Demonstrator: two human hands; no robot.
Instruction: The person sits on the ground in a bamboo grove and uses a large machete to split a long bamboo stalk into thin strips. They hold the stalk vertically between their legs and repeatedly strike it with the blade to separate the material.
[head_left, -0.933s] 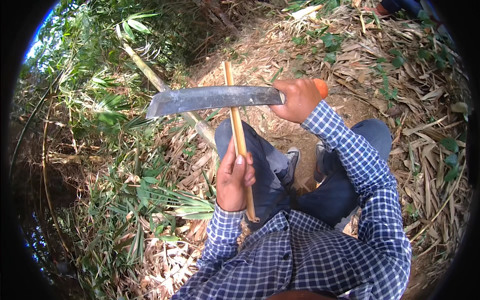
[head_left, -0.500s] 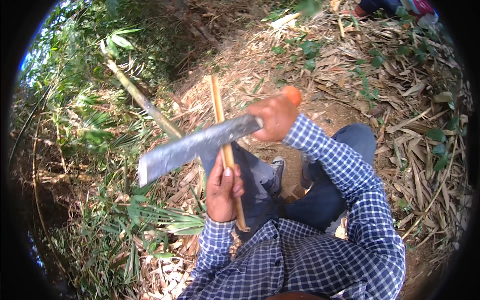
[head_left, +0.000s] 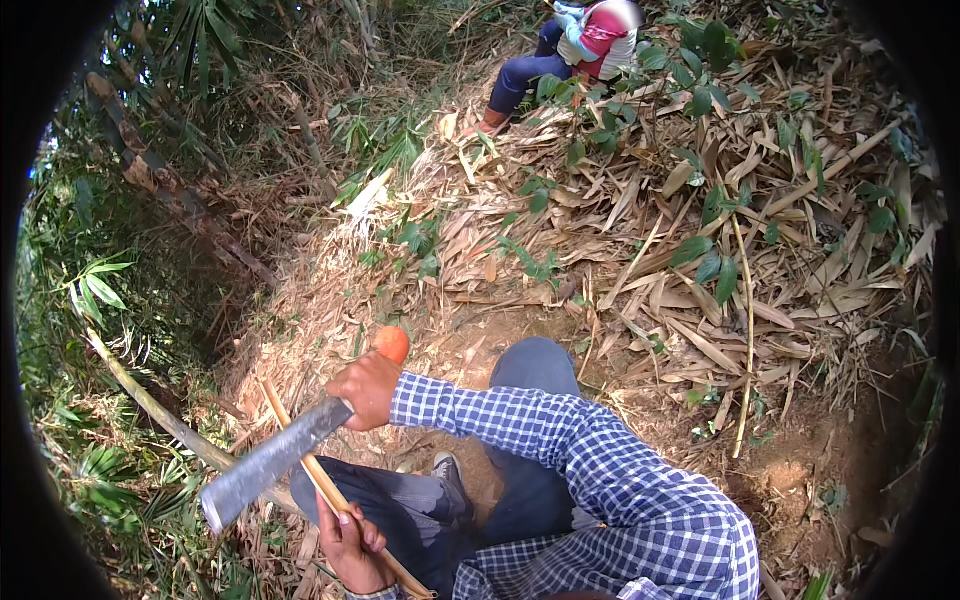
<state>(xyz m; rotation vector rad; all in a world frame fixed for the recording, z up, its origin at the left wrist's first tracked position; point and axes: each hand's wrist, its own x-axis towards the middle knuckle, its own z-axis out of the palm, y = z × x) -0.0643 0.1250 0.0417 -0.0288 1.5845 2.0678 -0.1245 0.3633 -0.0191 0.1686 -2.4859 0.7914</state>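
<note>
My right hand (head_left: 364, 391) is closed round the handle of a machete, whose orange end (head_left: 391, 345) sticks out past the fist. The broad grey machete blade (head_left: 270, 466) slants down to the left and lies across a split bamboo strip (head_left: 322, 482). Below the blade, my left hand (head_left: 350, 545) grips that strip, thumb on top and fingers wrapped round it. The strip is pale yellow and narrow, its upper end rising past the blade and its lower end reaching over my leg. Whether the edge bites into the strip cannot be made out.
A bamboo pole (head_left: 165, 412) leans in from the left beside my knee. Dry bamboo leaves (head_left: 690, 330) cover the slope. Another person (head_left: 560, 65) sits uphill at the top. Leafy green plants (head_left: 715, 265) grow on the right, and a dark trunk (head_left: 180, 200) slants at the upper left.
The view has swung up and to the right, so my hands sit lower and further left. The seated person shows more fully. Both hands keep their holds on the machete and the bamboo strip.
</note>
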